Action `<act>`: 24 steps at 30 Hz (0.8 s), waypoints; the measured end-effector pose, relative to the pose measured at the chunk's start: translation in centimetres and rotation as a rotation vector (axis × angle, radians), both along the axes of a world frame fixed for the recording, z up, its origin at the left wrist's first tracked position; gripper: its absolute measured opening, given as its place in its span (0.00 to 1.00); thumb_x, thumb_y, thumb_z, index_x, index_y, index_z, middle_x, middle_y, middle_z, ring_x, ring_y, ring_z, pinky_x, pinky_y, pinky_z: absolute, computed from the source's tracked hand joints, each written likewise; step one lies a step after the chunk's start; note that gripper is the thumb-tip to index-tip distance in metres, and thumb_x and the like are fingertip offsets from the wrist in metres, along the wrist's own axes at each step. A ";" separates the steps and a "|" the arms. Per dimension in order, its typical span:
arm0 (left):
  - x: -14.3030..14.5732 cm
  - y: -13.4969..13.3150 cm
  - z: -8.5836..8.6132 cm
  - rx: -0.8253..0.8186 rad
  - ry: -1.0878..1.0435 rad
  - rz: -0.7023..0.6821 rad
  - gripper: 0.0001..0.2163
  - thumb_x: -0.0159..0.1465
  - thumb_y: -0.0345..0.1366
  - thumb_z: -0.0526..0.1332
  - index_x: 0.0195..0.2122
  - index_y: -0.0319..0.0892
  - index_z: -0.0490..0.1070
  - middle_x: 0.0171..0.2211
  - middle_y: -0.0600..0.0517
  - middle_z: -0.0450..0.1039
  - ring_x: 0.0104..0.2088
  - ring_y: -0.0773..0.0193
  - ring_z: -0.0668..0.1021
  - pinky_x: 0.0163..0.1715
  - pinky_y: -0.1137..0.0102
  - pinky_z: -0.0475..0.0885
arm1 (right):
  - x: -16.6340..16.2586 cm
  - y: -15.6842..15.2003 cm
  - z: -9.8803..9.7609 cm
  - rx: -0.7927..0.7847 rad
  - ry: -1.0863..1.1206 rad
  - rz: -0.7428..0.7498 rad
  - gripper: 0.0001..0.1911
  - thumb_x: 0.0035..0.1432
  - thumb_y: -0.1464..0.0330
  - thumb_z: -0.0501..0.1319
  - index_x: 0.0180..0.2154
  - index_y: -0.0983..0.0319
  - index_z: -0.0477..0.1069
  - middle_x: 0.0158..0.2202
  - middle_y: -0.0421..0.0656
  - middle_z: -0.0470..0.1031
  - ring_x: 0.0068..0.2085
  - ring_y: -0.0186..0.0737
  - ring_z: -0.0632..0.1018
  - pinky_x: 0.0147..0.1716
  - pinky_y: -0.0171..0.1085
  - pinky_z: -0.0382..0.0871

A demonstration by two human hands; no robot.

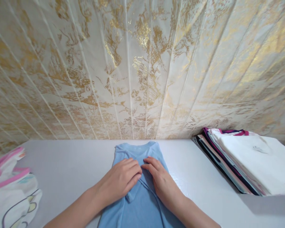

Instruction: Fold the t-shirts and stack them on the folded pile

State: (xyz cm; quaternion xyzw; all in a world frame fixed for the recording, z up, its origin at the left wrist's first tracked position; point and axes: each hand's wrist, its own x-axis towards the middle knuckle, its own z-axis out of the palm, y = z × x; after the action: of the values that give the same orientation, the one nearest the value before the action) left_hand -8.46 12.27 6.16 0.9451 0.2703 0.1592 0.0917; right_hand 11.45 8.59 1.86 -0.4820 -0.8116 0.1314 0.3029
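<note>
A light blue shirt (142, 209) lies on the white table with its neckline towards the wall. Its sides look folded inward, and a sleeve end lies across its middle. On the upper part of the cloth, my left hand (127, 174) is closed, fingers together and curled down onto the fabric; its fingertips are partly hidden. Close beside it, my right hand (158, 172) rests on the shirt with fingers extended and slightly apart. The fingertips of both hands nearly meet at the shirt's centre.
A stack of folded clothes (251, 161), a white one on top, stands at the right of the table (73, 164). A loose white and pink printed garment (16, 193) lies at the left edge. Behind the table rises a gold-patterned wall covering (142, 79).
</note>
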 end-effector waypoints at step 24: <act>6.5 -1.3 -2.0 -0.202 0.141 -0.027 0.29 0.72 0.50 0.45 0.67 0.35 0.51 0.69 0.41 0.43 0.69 0.54 0.48 0.66 0.56 0.46 | 6.2 8.9 0.1 -0.089 0.047 -0.182 0.23 0.56 0.77 0.52 0.51 0.57 0.72 0.49 0.44 0.78 0.50 0.44 0.77 0.53 0.44 0.68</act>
State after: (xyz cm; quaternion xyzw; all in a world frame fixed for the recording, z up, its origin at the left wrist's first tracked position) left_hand -1.96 10.93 4.12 0.9435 0.2778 0.0629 0.1692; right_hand 17.62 17.53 2.00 -0.5637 -0.7504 0.1505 0.3106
